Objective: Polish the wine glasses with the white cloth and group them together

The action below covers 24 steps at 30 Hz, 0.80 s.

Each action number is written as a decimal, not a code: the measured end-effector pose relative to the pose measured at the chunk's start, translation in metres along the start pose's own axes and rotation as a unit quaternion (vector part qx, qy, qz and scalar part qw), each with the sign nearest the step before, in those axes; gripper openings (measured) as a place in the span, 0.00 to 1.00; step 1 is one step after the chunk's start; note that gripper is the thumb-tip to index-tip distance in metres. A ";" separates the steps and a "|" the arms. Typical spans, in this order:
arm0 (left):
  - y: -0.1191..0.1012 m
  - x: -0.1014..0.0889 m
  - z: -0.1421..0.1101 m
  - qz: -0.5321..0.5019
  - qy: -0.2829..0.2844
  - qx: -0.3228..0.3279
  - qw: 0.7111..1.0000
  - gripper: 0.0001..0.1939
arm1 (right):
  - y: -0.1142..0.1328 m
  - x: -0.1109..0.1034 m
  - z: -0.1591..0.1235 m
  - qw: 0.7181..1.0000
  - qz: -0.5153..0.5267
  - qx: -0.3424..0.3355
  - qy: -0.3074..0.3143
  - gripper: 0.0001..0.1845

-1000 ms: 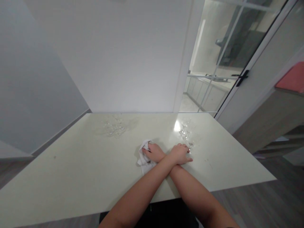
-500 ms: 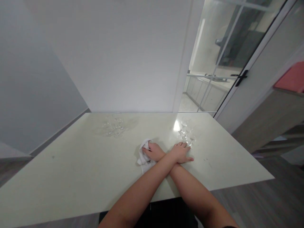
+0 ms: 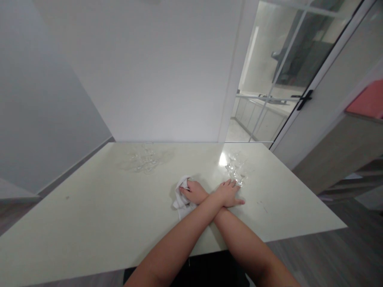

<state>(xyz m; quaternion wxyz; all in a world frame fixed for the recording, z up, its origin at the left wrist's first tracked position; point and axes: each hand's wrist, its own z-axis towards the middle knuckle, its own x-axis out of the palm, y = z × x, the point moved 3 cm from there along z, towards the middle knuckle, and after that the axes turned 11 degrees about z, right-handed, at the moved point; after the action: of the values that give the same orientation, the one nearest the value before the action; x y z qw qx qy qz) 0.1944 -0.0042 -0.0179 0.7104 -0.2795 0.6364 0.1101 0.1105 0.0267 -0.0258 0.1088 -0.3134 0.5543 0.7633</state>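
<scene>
White cloth (image 3: 181, 200) is lying at nine o'clock from the right hand (image 3: 196, 192), in its grip, best held firm; the left hand (image 3: 229, 193), crossing over, is spreading wide, best lightly, near clear pieces (image 3: 236, 169), perhaps glass, between twelve and one o'clock.

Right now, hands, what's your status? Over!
Right hand gripping white cloth. Left hand open beside clear, shiny pieces. Left forearm crossed over right forearm.
</scene>
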 end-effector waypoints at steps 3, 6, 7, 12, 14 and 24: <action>-0.001 -0.001 0.000 -0.004 -0.015 0.003 1.000 0.37 | 0.001 0.000 0.000 1.000 -0.005 0.000 0.002 0.11; -0.001 -0.001 0.000 0.004 -0.022 0.011 1.000 0.37 | 0.000 0.001 0.000 1.000 -0.016 -0.009 -0.002 0.12; -0.001 -0.001 0.000 0.008 -0.021 0.012 1.000 0.38 | -0.001 0.001 0.000 1.000 -0.018 -0.011 -0.003 0.12; -0.001 0.002 0.000 0.022 -0.016 0.008 1.000 0.38 | -0.001 0.002 0.001 1.000 -0.025 -0.005 -0.009 0.12; 0.000 0.003 0.000 0.019 -0.020 0.004 1.000 0.38 | -0.001 0.001 0.000 1.000 -0.024 -0.009 -0.012 0.12; 0.000 0.004 0.000 0.002 -0.031 -0.008 0.999 0.39 | -0.002 0.002 0.000 0.999 -0.040 -0.013 -0.014 0.14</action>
<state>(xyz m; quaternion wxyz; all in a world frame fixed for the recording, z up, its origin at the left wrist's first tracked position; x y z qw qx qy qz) 0.1945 -0.0051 -0.0218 0.7272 -0.2804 0.6138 0.1256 0.1104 0.0274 -0.0286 0.1431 -0.3259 0.5297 0.7699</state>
